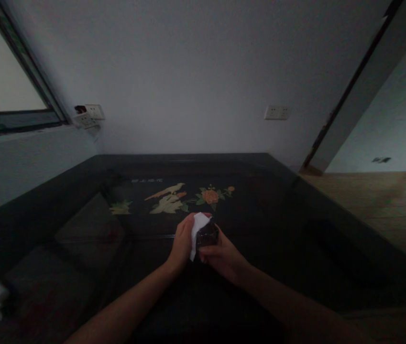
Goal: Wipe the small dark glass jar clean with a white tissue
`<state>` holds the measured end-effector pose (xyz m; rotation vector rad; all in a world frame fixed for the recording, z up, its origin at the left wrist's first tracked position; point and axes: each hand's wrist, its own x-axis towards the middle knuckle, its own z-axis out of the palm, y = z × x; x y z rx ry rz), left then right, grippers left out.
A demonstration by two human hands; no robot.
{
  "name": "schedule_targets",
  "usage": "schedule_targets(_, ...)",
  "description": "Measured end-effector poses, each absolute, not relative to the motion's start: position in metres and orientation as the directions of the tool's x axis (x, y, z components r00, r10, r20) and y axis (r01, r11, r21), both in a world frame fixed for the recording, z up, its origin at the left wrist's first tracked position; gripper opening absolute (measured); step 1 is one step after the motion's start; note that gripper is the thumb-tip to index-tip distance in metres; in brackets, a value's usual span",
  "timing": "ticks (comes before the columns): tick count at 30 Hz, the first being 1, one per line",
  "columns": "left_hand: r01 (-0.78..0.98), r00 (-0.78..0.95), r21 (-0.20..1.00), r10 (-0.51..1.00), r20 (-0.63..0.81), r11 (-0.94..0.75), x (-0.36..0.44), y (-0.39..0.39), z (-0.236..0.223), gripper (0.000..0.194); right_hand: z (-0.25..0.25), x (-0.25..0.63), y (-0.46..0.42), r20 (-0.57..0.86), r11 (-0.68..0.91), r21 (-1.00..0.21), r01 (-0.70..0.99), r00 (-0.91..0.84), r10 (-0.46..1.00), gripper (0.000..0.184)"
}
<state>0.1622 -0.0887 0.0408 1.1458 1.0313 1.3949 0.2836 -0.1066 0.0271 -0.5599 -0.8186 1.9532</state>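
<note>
Dark object [207, 235]: small, glossy, kind unclear in the low light. Sits between the two hands, over the table [253, 168]; cannot tell whether it touches the surface. Tissue [199, 223], white, lies along the object's left side, one end hanging down. Right hand [227, 258]: partly closed, gripping the object from the right, thumb across its near face. Left hand [181, 242]: fingers bent, holding the tissue against the object's left side. Beyond the hands, the tabletop shows a bird [169, 198] and a flower [210, 196]. Wall [188, 86] behind, with sockets [276, 112] at right.
</note>
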Motion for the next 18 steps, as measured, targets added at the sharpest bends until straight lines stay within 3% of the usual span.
schedule_targets(4,-0.51,0.049,0.848,0.989,-0.139,0.145,0.167,-0.079,0.036,0.039,0.025,0.283,-0.107,-0.041,-0.362,-0.744,-0.562,-0.503,0.863,0.069)
schedule_targets(6,-0.578,0.079,0.794,0.981,-0.177,0.189,0.169,-0.079,0.036,0.037,0.025,0.282,-0.108,-0.024,-0.359,-0.742,-0.566,-0.512,0.858,0.072)
schedule_targets(8,-0.558,0.051,0.815,0.987,-0.153,0.156,0.17,-0.083,0.037,0.038,0.027,0.282,-0.109,-0.024,-0.361,-0.74,-0.567,-0.514,0.858,0.071)
schedule_targets(10,-0.431,-0.022,0.902,0.999,-0.038,0.025,0.17,-0.089,0.039,0.042,0.029,0.283,-0.11,-0.026,-0.354,-0.739,-0.573,-0.5,0.866,0.068)
schedule_targets(12,-0.229,-0.083,0.952,0.979,0.187,-0.202,0.167,-0.096,0.039,0.041,0.031,0.283,-0.111,-0.019,-0.34,-0.736,-0.585,-0.484,0.875,0.065)
schedule_targets(15,0.043,-0.018,0.843,0.843,0.538,-0.537,0.163,-0.1,0.037,0.037,0.031,0.285,-0.11,-0.026,-0.339,-0.718,-0.608,-0.463,0.886,0.063)
schedule_targets(18,0.162,0.096,0.707,0.724,0.683,-0.689,0.16,-0.098,0.035,0.034,0.03,0.286,-0.108,-0.054,-0.353,-0.698,-0.624,-0.445,0.894,0.059)
